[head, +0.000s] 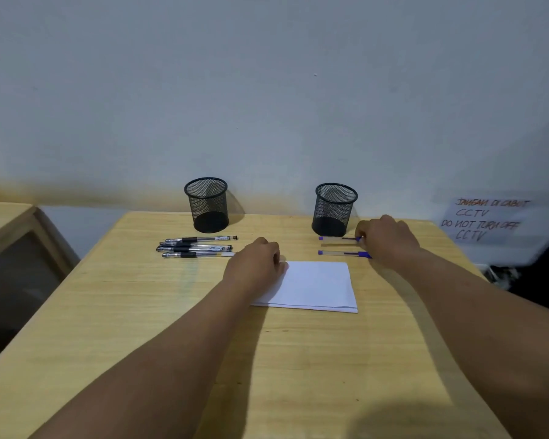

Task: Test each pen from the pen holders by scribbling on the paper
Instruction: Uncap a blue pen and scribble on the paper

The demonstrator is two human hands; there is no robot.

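Wooden table (171, 312), pale wall behind. Two black mesh pen holders stand at the far edge: left holder (207, 205), right holder (334, 209), both apparently without pens.

Black pens (197, 247), four or so, lie in a loose row just near the left holder, well left of the paper.

White paper (317, 286) lies flat, mid-table. Left hand (254, 264) rests on its far-left corner, fingers curled under; no pen in it.

Two purple pens lie near the right holder. Right hand (387, 240) is at their right ends, fingers curled round the tip of the far purple pen (338, 238); the near purple pen (343, 253) lies just beside the hand.

Handwritten CCTV notice (485, 221) on the wall, far right.
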